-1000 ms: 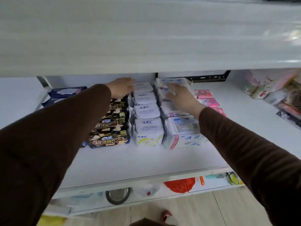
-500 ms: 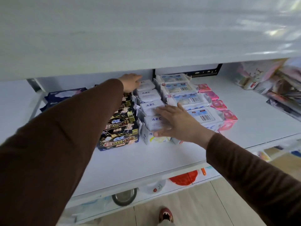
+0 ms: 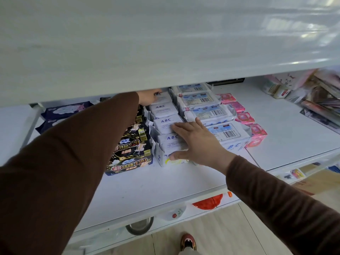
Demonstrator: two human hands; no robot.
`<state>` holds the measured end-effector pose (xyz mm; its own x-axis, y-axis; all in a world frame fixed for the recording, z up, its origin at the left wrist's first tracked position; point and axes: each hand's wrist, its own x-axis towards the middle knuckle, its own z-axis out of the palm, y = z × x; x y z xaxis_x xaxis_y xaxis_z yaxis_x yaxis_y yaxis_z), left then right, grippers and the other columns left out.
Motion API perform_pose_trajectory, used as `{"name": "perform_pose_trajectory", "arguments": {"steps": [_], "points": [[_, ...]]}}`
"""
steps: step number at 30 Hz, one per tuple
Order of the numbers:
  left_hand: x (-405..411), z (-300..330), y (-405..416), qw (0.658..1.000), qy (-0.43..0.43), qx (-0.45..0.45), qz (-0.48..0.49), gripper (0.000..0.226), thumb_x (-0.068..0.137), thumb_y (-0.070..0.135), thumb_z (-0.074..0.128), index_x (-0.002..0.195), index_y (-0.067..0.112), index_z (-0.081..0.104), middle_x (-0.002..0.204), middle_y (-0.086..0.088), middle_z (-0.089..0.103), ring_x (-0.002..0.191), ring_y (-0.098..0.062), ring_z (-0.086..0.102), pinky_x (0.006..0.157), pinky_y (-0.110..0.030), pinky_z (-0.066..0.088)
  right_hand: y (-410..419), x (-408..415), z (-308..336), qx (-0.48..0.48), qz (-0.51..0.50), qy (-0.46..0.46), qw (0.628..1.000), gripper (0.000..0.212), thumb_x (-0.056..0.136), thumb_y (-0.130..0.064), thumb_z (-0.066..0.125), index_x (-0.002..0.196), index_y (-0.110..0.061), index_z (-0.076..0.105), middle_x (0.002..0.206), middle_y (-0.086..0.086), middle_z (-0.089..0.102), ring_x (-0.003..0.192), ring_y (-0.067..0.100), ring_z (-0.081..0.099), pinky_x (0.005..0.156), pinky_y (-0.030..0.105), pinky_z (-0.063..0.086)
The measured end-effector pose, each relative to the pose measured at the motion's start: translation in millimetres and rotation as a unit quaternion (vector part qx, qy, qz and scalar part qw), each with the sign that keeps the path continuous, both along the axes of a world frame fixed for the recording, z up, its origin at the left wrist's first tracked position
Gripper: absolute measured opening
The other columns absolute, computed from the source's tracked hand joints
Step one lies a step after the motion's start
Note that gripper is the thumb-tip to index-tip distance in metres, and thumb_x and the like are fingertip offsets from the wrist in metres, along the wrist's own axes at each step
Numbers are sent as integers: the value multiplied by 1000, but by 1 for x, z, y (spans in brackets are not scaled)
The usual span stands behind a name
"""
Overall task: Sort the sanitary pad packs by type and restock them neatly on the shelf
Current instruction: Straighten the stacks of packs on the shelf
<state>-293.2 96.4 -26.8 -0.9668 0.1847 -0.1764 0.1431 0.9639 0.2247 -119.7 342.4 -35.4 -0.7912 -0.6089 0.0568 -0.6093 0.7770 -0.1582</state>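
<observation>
After lifting the right hand off the wide white barcode-labelled packs touched 1 s ago, now lays it on the front of the row of 4 small white "ABC" pad packs. Spreads the fingers straight over the top of the front packs and sets the thumb against the front face: a flat press, nothing gripped. Keeps the left hand at the rear pack of the same row, as before; cannot tell whether its fingers are curled, being half hidden under the pale upper shelf board.

Probably squeezes the ABC row between both hands to close gaps and square it. Reads as late tidying: types already stand in separate rows, with black-and-gold floral packs touching on the left, dark navy packs further left, and small pink packs just beside the barcode row.

Carries everything on a smooth white shelf with bare board in front. Shows a loose jumble of pink and grey packets well apart at far right. Below: an orange-red item and a metal bowl on a lower shelf, pale wood-look floor, 1 shoe.
</observation>
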Motion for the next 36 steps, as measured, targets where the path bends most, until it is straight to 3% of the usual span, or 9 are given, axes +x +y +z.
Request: {"name": "perform_pose_trajectory", "arguments": {"steps": [3,10,13,16,20,25,31,34,36], "points": [[0,1,2,1000,0,1,-9,49,101,6,39,147,20,42,138,-13,53,113,-32,57,80,-31,44,-2,0,-1,5,1,10,1000,102,72,-81,56,155,-27,30,153,-6,38,141,19,31,125,42,0],[18,6,-1,1000,-7,17,0,53,107,16,34,157,29,21,162,-7,26,137,-30,41,106,-31,36,-1,0,-1,5,5,4,1000,106,68,-86,51,155,-29,29,154,-7,35,142,19,29,125,44,1],[43,21,-14,998,-5,56,3,52,108,27,34,158,28,17,164,-5,18,132,-22,45,111,-35,30,-4,1,7,-26,9,-12,1000,104,67,-85,52,154,-31,31,155,-7,34,143,18,29,125,44,0],[78,40,-38,997,3,71,9,52,108,31,34,158,26,21,165,-3,14,150,-25,20,122,-38,15,-14,4,18,-59,16,-13,998,99,73,-77,60,154,-28,32,157,-5,34,144,19,29,125,41,2],[129,59,-82,996,4,79,32,55,107,39,31,158,22,21,166,-2,12,152,-20,11,120,-32,7,-41,13,27,-118,35,-36,992,94,77,-71,61,154,-24,35,158,-1,35,144,21,28,123,42,16],[182,57,-136,986,31,108,122,59,105,50,26,158,25,17,166,1,9,153,-17,4,122,-33,1,-84,26,22,-139,73,-66,985,89,85,-61,62,155,-17,30,163,2,23,150,20,14,123,36,15],[233,24,-185,956,83,138,247,62,106,50,24,159,20,15,166,-7,6,153,-25,4,123,-39,3,-117,33,18,-108,78,-69,989,84,94,-64,45,159,-20,17,167,-1,10,153,14,2,119,27,3],[256,11,-195,907,125,232,330,57,107,43,29,157,15,22,164,-9,19,151,-26,17,122,-37,13,-129,28,16,-100,64,-58,991,80,96,-65,34,159,-21,13,167,0,9,154,16,1,121,30,2],[268,4,-196,857,131,321,381,59,104,52,31,156,24,25,160,-4,30,146,-25,30,119,-36,22,-135,23,13,-95,55,-53,993,79,97,-65,30,159,-20,12,167,0,8,154,18,1,123,32,4]]}}
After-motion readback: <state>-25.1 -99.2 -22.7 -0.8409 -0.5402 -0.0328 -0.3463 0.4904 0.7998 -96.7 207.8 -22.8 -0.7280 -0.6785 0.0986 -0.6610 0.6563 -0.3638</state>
